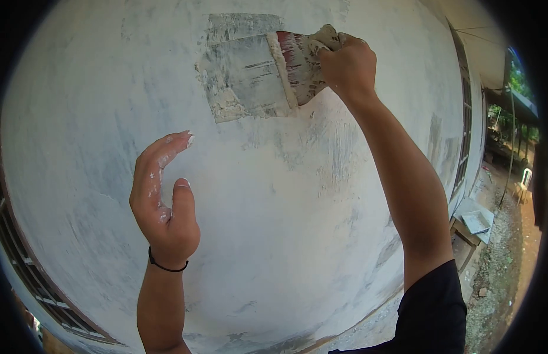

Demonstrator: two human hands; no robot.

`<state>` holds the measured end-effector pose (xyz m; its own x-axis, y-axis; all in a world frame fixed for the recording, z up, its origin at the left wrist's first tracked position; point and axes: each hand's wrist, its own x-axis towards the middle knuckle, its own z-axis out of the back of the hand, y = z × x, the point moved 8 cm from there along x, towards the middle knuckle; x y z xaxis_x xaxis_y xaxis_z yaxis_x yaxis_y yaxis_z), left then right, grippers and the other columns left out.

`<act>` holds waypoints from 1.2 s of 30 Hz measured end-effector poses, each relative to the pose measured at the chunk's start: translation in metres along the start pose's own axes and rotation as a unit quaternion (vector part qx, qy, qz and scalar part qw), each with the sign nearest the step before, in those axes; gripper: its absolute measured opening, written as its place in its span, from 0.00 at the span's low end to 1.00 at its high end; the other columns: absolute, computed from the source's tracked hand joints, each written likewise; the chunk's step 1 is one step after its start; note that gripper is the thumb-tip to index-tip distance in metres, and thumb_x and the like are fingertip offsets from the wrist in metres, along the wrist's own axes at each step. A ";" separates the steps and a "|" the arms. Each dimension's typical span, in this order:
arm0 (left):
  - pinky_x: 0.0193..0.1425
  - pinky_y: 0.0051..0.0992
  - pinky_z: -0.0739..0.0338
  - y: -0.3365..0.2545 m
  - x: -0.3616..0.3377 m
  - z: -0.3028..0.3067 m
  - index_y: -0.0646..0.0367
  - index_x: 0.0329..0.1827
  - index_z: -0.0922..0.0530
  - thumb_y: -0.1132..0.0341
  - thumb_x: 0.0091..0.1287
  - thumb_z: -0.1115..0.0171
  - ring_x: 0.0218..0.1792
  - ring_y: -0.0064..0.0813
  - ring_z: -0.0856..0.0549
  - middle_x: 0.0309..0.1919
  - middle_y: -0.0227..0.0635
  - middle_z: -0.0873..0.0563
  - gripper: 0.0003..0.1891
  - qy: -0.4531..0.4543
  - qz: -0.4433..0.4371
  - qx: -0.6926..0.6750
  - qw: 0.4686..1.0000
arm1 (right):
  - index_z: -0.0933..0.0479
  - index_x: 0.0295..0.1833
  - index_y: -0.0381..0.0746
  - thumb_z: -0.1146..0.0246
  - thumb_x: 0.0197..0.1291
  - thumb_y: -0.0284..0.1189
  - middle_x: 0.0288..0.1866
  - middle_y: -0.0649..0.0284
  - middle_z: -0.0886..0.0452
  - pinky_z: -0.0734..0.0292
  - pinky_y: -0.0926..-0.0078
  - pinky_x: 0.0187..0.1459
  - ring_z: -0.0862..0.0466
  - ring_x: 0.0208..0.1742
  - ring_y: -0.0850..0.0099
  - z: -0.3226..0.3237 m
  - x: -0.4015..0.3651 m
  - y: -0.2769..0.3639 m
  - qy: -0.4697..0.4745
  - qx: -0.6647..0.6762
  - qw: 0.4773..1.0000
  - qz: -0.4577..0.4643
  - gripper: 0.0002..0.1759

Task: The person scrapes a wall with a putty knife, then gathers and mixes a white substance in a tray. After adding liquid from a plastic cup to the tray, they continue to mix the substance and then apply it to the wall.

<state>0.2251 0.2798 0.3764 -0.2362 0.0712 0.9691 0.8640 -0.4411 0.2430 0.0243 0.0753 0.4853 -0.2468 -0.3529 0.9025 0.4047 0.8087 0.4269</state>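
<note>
My right hand [349, 64] grips a wide putty knife [298, 66] near the top of the view, its handle and blade smeared with putty. The blade's edge lies against the wall [256, 194], with a ridge of putty along it. Left of the blade is a greyish patch of wet putty [241, 74], with a thicker lump at its lower left corner. My left hand [165, 194] is raised in front of the wall, lower left of the patch. Its fingers are curved and apart from the thumb, with white putty on them and nothing held.
Barred windows stand at the far left [35, 280] and far right [464, 112]. At the lower right a small table [462, 227] carries a pale flat tray [475, 222]. Beyond it runs a strip of gravelly ground [492, 283].
</note>
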 end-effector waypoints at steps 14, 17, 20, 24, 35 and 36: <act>0.61 0.36 0.35 0.018 -0.021 0.051 0.66 0.50 0.23 0.76 0.46 0.56 0.54 0.36 0.22 0.49 0.44 0.18 0.25 -0.013 0.052 -0.036 0.998 | 0.19 0.36 0.36 0.46 0.51 0.23 0.35 0.51 0.17 0.20 0.62 0.39 0.16 0.37 0.54 -0.028 -0.052 0.103 0.060 -0.171 0.982 0.054 0.10; 0.60 0.37 0.32 0.020 -0.027 0.071 0.67 0.50 0.24 0.75 0.46 0.55 0.53 0.38 0.22 0.48 0.46 0.18 0.25 -0.014 0.060 -0.022 0.998 | 0.21 0.31 0.31 0.44 0.50 0.21 0.32 0.48 0.18 0.19 0.65 0.31 0.16 0.33 0.56 -0.064 -0.088 0.152 0.004 -0.099 0.986 0.137 0.07; 0.60 0.38 0.30 0.026 -0.034 0.087 0.69 0.50 0.25 0.75 0.46 0.55 0.53 0.40 0.22 0.47 0.48 0.19 0.25 -0.023 0.088 -0.005 0.996 | 0.21 0.30 0.33 0.41 0.47 0.22 0.28 0.51 0.18 0.21 0.69 0.28 0.16 0.30 0.60 -0.080 -0.115 0.198 -0.020 -0.038 0.984 0.173 0.05; 0.60 0.37 0.34 0.032 -0.038 0.096 0.68 0.52 0.25 0.75 0.46 0.56 0.55 0.40 0.24 0.49 0.47 0.19 0.26 -0.035 0.138 0.024 0.990 | 0.20 0.26 0.34 0.40 0.46 0.20 0.26 0.52 0.19 0.22 0.68 0.26 0.17 0.28 0.60 -0.082 -0.124 0.226 0.008 0.029 0.987 0.160 0.03; 0.60 0.36 0.34 0.010 -0.021 0.041 0.66 0.51 0.24 0.75 0.48 0.55 0.53 0.37 0.22 0.49 0.45 0.18 0.24 -0.019 0.086 0.002 0.996 | 0.21 0.28 0.30 0.37 0.42 0.24 0.27 0.47 0.19 0.19 0.68 0.36 0.16 0.30 0.56 -0.025 -0.039 0.059 0.071 0.092 0.992 -0.039 0.08; 0.61 0.34 0.35 0.008 -0.019 0.031 0.65 0.52 0.24 0.74 0.49 0.56 0.54 0.35 0.22 0.50 0.42 0.18 0.25 -0.012 0.079 -0.011 0.997 | 0.21 0.29 0.29 0.38 0.42 0.24 0.27 0.47 0.18 0.19 0.68 0.36 0.16 0.31 0.55 -0.019 -0.033 0.050 0.040 0.075 0.996 -0.024 0.08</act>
<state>0.2498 0.3028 0.3615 -0.0876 0.0212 0.9959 0.8798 -0.4673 0.0874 0.0695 0.1180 0.4776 -0.1886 -0.4250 0.8853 0.2558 0.8491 0.4621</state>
